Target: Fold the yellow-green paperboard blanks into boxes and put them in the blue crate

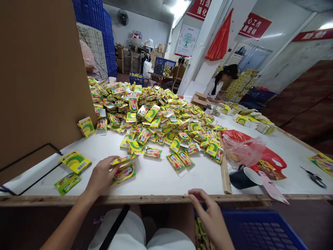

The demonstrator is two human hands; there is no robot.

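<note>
"White cloth covers the seated worker's lap (125,233); anything tipped off the bench could land there?"

"Or in the blue plastic basket (262,231), below the tabletop's (161,180) near edge. Above it, the right hand (209,211) is half curled with nothing visible in it; whether its fingertips touch the wooden rim cannot be told."

"And the left hand (101,173)?"

"Grasping a small yellow-and-green card box (124,159), left of centre near the front edge. A matching second box (125,173) lies just below; whether the fingers grip that too is unclear."

"The hazard?"

"Squeezed hard, thin card would likely buckle. Held loosely, the upper box could slip and shunt its neighbour toward the near edge."

"Others at risk?"

"Flat green packets (67,183), toward the near left corner, could be swept off by a stray forearm. Right of the wooden divider (225,173), a knock might send a dark blue cup (240,178) with a white interior over the front edge."

"Beyond?"

"A broad heap of yellow-and-green boxes (161,118) stretches toward the far edge. Several white flaps gape, so jostling could spill contents; a tug at its foot could start a slide."
</note>
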